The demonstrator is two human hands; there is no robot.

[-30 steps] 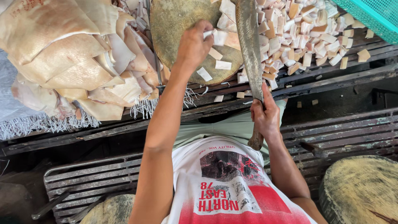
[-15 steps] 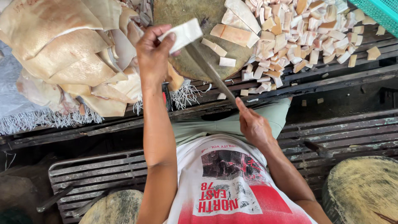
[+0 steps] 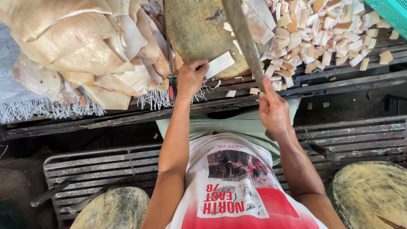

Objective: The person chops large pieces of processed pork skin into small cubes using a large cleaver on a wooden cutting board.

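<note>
Worn wooden block, dull metal blade

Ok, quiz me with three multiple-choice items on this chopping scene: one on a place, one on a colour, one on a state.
1. The pile of cut pieces lies:
A. right of the round chopping block
B. left of it
C. on the person's lap

2. The basket corner is:
A. red
B. teal
C. black

3. The left hand:
A. lies flat and empty
B. grips a pale strip
C. is out of view

Answers: 1 A, the pieces heap beside the block's right edge; 2 B, teal mesh at top right; 3 B, fingers close on the strip's end.
</note>
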